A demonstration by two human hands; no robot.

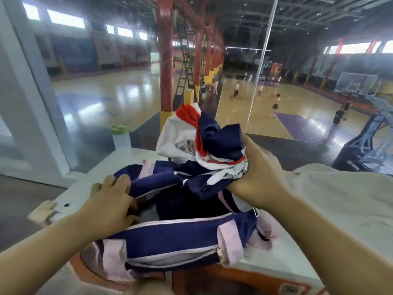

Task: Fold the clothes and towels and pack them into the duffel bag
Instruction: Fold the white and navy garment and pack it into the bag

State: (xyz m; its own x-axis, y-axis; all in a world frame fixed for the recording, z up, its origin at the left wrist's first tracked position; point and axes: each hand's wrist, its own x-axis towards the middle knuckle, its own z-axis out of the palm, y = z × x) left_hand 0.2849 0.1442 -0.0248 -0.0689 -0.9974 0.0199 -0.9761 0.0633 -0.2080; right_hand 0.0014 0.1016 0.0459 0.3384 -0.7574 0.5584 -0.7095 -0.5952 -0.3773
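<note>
A navy duffel bag [180,235] with pale pink straps lies open on a white table [89,184] in front of me. My right hand [261,171] is closed around a crumpled bundle of navy, white and red clothes [210,141], held just above the bag's far side. My left hand [110,201] rests on the bag's left rim, fingers curled over the zipper edge and holding the opening apart. The bag's inside looks dark, and I cannot tell what lies in it.
A beige cloth [340,199] lies spread on the table's right side. A cup with a green lid [120,135] stands at the table's far left. Glass panes [297,81] rise behind the table, with a basketball court and several people beyond.
</note>
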